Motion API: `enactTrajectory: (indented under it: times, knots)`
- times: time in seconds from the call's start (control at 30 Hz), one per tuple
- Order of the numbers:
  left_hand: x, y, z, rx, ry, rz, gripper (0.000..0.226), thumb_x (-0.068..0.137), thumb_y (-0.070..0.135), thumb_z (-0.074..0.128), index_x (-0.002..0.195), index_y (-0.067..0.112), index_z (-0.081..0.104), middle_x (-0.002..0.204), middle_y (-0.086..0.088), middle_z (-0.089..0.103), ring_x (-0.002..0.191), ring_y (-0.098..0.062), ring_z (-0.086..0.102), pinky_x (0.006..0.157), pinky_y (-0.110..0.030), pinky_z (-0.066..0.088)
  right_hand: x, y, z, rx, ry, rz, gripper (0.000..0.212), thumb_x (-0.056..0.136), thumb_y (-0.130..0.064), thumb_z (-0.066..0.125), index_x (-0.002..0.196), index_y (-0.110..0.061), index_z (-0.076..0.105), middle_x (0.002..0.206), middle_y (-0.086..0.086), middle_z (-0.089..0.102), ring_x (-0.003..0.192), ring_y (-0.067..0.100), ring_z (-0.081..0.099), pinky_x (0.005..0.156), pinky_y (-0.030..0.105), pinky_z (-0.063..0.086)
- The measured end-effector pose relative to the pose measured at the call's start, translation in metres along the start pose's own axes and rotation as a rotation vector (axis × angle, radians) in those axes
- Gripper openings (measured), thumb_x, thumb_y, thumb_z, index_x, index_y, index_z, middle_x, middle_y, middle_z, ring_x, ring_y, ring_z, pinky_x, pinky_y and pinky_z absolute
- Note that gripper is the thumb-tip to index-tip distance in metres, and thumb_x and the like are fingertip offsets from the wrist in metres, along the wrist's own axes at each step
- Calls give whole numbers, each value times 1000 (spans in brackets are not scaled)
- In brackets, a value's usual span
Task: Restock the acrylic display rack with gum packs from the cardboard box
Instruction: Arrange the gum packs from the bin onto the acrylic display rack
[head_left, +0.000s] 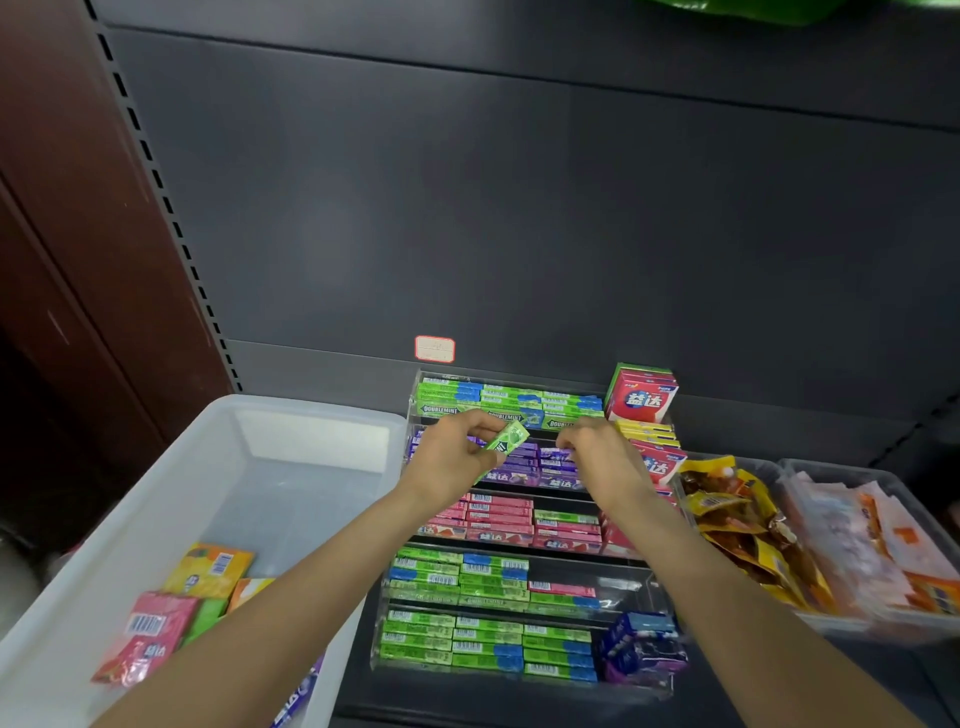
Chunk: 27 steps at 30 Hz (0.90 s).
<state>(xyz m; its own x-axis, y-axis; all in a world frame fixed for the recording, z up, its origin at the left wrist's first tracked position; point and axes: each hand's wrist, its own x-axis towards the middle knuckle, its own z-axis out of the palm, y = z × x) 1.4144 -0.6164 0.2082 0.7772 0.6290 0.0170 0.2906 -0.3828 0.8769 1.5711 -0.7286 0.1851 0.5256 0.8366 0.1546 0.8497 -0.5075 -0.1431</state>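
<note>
The acrylic display rack (631, 582) stands on the shelf, its stepped tiers holding rows of green, purple and pink gum packs. My left hand (449, 460) pinches a light green gum pack (506, 436) over the purple tier. My right hand (602, 454) reaches into the same tier, its curled fingers on the purple packs (553, 465); whether it grips one is hidden. No cardboard box shows; a white plastic bin (156, 493) at the left holds several loose pink, yellow and green packs (171, 608).
Red and yellow gum boxes (641, 400) stack at the rack's right side. Clear tubs of snack bags (753, 535) sit to the right. A dark back panel (519, 208) rises behind, with a brown wall at the left.
</note>
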Motion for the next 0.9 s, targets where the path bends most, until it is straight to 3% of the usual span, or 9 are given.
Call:
enactTrajectory:
  times: [0.23,0.5,0.63,0.77,0.9]
  knots:
    - [-1,1,-3,-6,-4,9,34,86,7,65,118,14,60,101,5,57,76,-3,56,61,-8,45,-4,2,2,-3,31,-18,42,83,6,62,121,-13,61,122,5,59,118,20,49,99,31,46]
    - [-1,0,-2,-5,-7,16,33,86,7,65,117,14,60,100,6,57,74,-2,57,62,-10,45,-3,0,5,54,-49,-13,40,87,7,56,121,-14,62,123,5,59,114,18,56,101,31,45]
    - [0,1,-3,-7,1,17,33,86,7,65,117,14,60,99,7,56,73,-1,56,60,-8,44,-1,-1,0,140,-121,-3,31,94,-8,52,124,-12,60,125,5,58,113,19,55,100,29,43]
    - [1,0,-2,-10,-1,26,32,86,7,65,116,14,60,99,7,57,74,-1,55,62,-9,45,-7,0,-1,161,-206,-27,39,94,-26,54,131,-14,53,130,4,53,120,18,50,102,30,42]
    - [2,-2,1,-9,-4,34,32,85,8,66,116,15,61,101,5,59,75,-2,57,63,-9,45,-15,-1,6,128,-201,-39,46,94,-22,55,138,-14,45,137,2,46,127,17,42,107,31,36]
